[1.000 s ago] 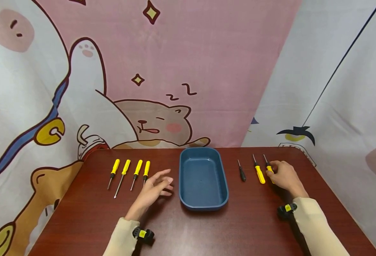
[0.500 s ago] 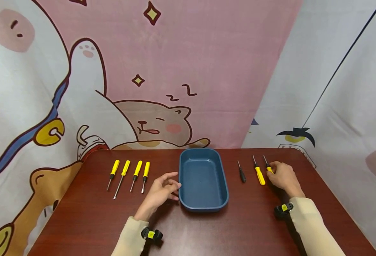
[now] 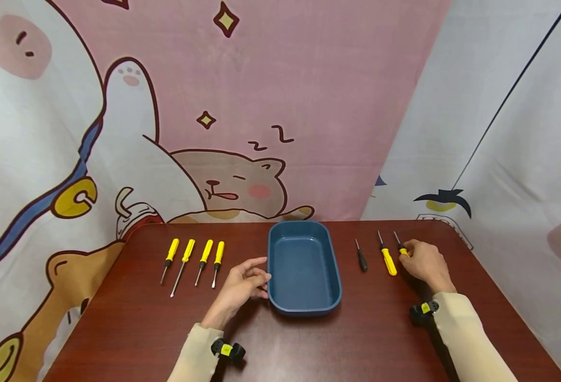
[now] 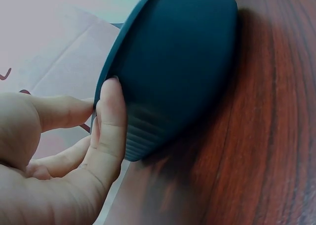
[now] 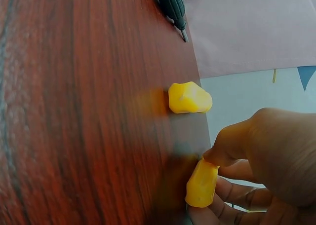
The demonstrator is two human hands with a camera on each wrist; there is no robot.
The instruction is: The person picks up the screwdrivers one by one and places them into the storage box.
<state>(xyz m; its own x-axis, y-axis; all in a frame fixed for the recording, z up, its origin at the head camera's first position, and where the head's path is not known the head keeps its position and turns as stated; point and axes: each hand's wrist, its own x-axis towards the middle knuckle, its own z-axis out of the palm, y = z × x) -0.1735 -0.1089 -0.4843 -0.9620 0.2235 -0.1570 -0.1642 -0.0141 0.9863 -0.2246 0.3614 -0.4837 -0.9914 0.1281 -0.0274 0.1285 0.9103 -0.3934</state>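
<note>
My left hand (image 3: 239, 286) is at the left side of a blue rectangular plastic tray (image 3: 303, 270). In the left wrist view its thumb and fingers pinch the rim, with a fingertip against the outer wall (image 4: 173, 62). At the right of the table, my right hand (image 3: 426, 262) holds the yellow handle of a screwdriver (image 5: 201, 188) between thumb and fingers. That screwdriver's shaft points away from me; part of its handle is hidden by the hand. Left of it lie another yellow screwdriver (image 3: 387, 260) and a small black-handled screwdriver (image 3: 362, 260).
Several yellow-handled screwdrivers (image 3: 186, 252) lie in a row on the left of the dark red wooden table (image 3: 280, 350), shafts towards me. Behind the table's far edge hangs a printed cartoon curtain (image 3: 318, 106).
My left hand has moved right from beside the left-hand screwdrivers to the tray's rim and grips it. The right hand has stayed at the same screwdriver, shifting only slightly.
</note>
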